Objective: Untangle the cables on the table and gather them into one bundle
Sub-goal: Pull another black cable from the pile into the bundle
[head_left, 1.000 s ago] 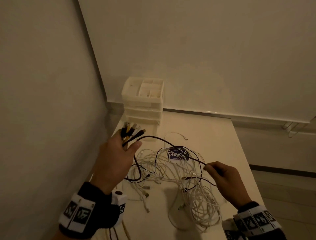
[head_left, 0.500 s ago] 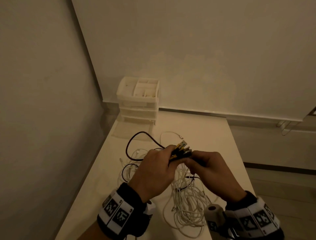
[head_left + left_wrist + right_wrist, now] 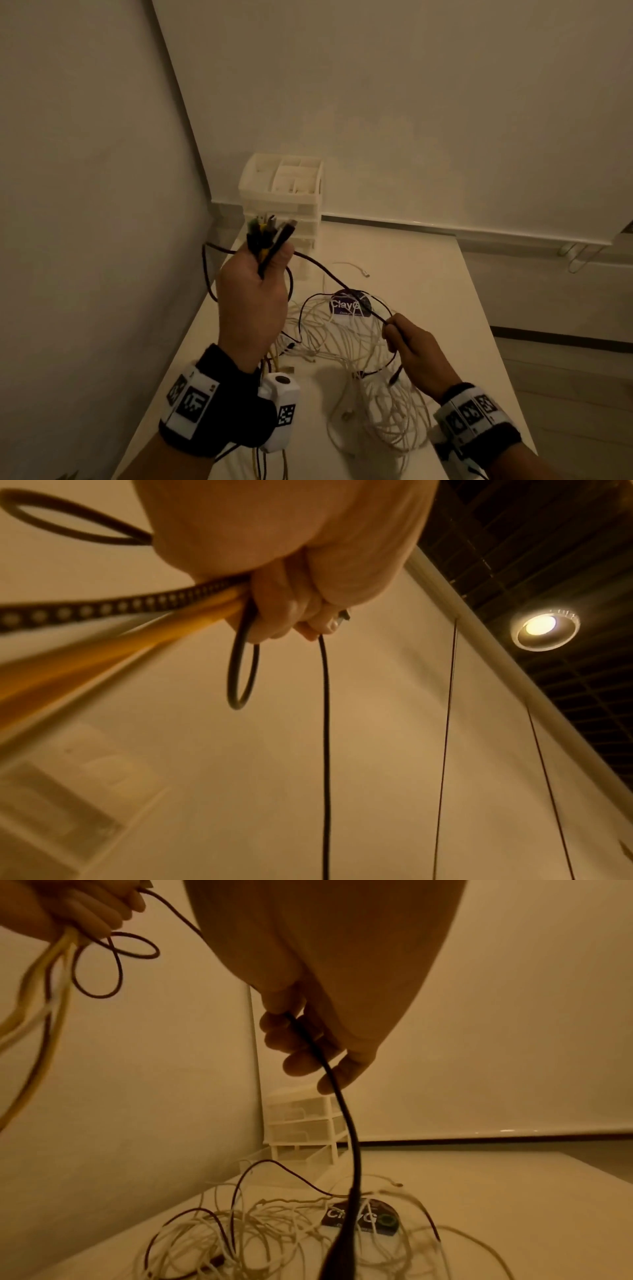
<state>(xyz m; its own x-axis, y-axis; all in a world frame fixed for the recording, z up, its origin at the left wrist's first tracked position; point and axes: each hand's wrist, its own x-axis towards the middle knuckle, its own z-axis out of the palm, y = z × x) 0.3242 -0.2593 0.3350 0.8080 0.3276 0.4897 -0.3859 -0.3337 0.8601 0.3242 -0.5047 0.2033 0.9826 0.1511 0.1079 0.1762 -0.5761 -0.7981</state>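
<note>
My left hand [image 3: 255, 291] is raised above the table's left edge and grips a bundle of cable ends [image 3: 269, 233], black and yellow, with the plugs sticking up. The left wrist view shows the fist [image 3: 294, 607] closed round yellow and black cables [image 3: 143, 620]. A black cable [image 3: 329, 274] runs from that bundle down to my right hand [image 3: 407, 346], which pinches it over the pile. In the right wrist view the fingers [image 3: 301, 1045] curl round this black cable [image 3: 346, 1123]. A tangle of white cables [image 3: 359, 359] with some black loops lies on the white table [image 3: 428, 267].
A white plastic drawer organiser [image 3: 282, 202] stands at the table's back left corner, against the walls. A dark round label [image 3: 347, 305] lies among the cables. A loose white cable end [image 3: 356, 269] lies behind the pile. Floor shows beyond the table's right edge [image 3: 493, 342].
Half a second ago both hands met at the bundle over the pile. Now the left hand has lifted the bundle up and left, and the right hand has slid down along the black cable.
</note>
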